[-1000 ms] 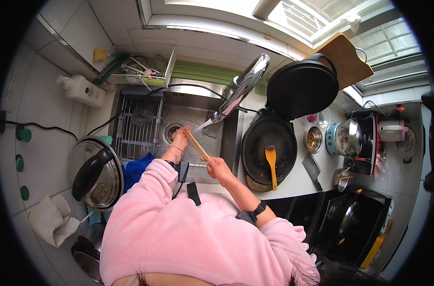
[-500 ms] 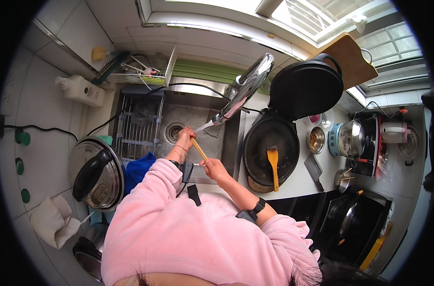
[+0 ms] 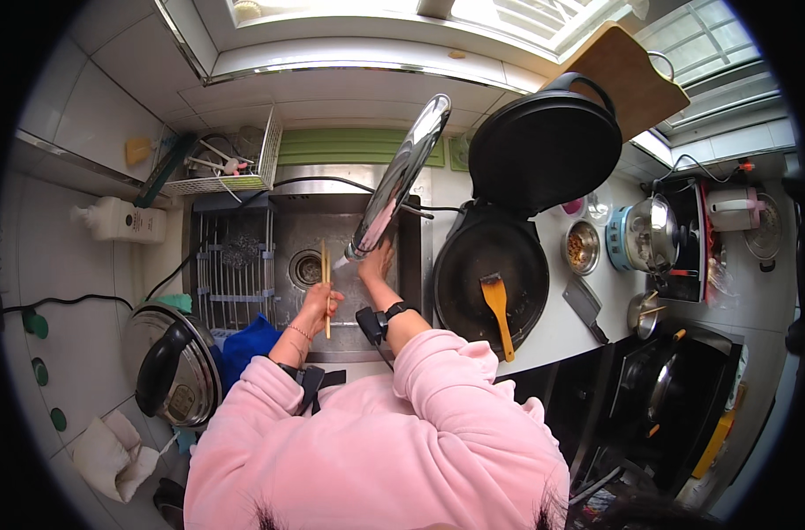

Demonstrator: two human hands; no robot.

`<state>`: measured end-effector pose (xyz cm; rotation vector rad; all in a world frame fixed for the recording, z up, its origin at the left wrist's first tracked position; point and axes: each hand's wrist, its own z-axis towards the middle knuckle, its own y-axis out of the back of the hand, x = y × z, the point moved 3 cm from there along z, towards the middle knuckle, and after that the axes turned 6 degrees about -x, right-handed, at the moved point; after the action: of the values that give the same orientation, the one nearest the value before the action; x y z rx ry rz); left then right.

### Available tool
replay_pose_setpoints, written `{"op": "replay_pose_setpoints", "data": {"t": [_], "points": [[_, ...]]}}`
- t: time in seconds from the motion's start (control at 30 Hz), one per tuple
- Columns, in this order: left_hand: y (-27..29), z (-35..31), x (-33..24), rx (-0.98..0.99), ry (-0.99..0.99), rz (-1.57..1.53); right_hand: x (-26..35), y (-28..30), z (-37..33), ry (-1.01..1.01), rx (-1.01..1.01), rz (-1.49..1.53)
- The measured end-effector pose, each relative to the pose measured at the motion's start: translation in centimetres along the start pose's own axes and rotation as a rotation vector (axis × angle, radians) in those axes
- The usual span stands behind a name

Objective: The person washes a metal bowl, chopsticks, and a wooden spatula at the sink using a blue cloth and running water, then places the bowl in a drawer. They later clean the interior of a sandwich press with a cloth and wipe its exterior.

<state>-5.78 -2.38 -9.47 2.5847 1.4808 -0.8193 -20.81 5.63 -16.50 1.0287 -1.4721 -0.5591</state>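
My left hand (image 3: pixel 316 305) is closed around a pair of light wooden chopsticks (image 3: pixel 326 267), holding them upright over the sink (image 3: pixel 288 216) beside the round drain (image 3: pixel 308 268). Above the basin leans the shiny chrome faucet (image 3: pixel 401 177), its spout end close to the chopsticks' upper part. A short pale streak shows at the spout. My right hand (image 3: pixel 376 263) reaches into the basin's right side, close behind the faucet. Its back is visible, but the fingers are largely hidden by the faucet.
A metal drying rack (image 3: pixel 235 269) covers the sink's left part. To the right sits an opened black electric griddle (image 3: pixel 455 274) with a yellow-handled brush (image 3: pixel 500 322) in it. A cleaver (image 3: pixel 584 309) and a small metal bowl (image 3: pixel 582 247) lie beyond. A lidded pot (image 3: pixel 174 367) stands left.
My right hand has let go of the chopsticks and moved up beside the faucet. The left hand now holds them alone, turned more upright. The view has shifted slightly.
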Motion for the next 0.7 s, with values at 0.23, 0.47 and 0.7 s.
{"op": "replay_pose_setpoints", "data": {"t": [0.23, 0.47, 0.7], "points": [[0.0, 0.4, 0.2, 0.040, 0.025, 0.033, -1.5, -3.0, -1.5, -0.028, 0.095, 0.134], [-1.0, 1.0, 1.0, -0.027, -0.013, 0.048, 0.9, -1.7, -6.6, -0.551, 0.937, 1.096], [-0.3, -4.2, 2.0, 0.202, 0.079, 0.205, -0.2, -4.4, -1.3, -0.695, 0.434, 0.951]]}}
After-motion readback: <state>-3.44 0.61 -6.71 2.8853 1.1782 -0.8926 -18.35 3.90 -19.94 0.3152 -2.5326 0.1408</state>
